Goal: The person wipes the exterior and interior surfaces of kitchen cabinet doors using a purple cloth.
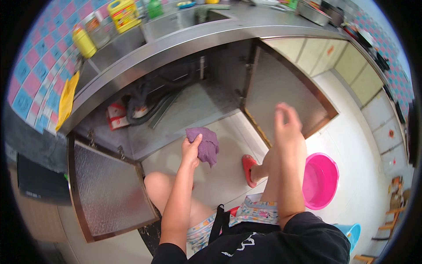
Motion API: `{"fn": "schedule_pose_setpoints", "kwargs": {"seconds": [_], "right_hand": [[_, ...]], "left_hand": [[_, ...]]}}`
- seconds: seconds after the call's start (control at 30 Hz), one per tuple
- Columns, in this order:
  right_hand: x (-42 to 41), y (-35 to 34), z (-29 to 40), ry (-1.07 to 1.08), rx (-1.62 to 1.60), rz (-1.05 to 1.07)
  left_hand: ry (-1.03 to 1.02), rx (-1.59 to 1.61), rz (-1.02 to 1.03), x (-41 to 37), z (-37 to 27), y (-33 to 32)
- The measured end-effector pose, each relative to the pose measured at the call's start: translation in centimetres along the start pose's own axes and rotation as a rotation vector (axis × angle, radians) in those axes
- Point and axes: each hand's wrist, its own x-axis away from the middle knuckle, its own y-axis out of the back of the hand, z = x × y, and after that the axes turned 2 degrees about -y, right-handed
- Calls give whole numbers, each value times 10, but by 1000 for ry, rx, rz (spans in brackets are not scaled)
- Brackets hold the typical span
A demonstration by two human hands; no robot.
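My left hand (191,150) grips a folded purple cloth (207,145), thumb on top, in front of the opening of the sink cabinet (184,109). My right hand (287,120) is raised at the right, somewhat blurred, with its fingers partly bent and nothing visible in it. Behind it stands the cabinet's right door (280,82), a textured panel in a brown frame, swung outward. The left door (112,191) is swung outward too, beside my left knee. Inside the cabinet, a grey corrugated drain hose (151,114) curves past a red and white package (117,115).
A pink plastic basin (319,181) stands on the floor to the right, and a light blue bucket (353,232) sits lower right, partly hidden by my sleeve. Above the cabinet runs the steel counter edge (171,46), with bottles, a yellow jug (124,16) and a yellow cloth (67,99).
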Motion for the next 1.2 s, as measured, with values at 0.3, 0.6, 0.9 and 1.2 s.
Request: {"fn": "schedule_pose_setpoints", "kwargs": {"seconds": [0.3, 0.6, 0.9, 1.2], "right_hand": [[-133, 126, -41, -33, 851, 170], [-166, 144, -63, -61, 374, 467], [-154, 138, -56, -86, 368, 457], [-133, 131, -77, -344, -614, -140]], "left_hand": [[-400, 194, 372, 32, 11, -226], [-1341, -703, 315, 30, 48, -392], [-1404, -856, 116, -61, 9, -395], [-1566, -679, 485, 63, 48, -406]]}}
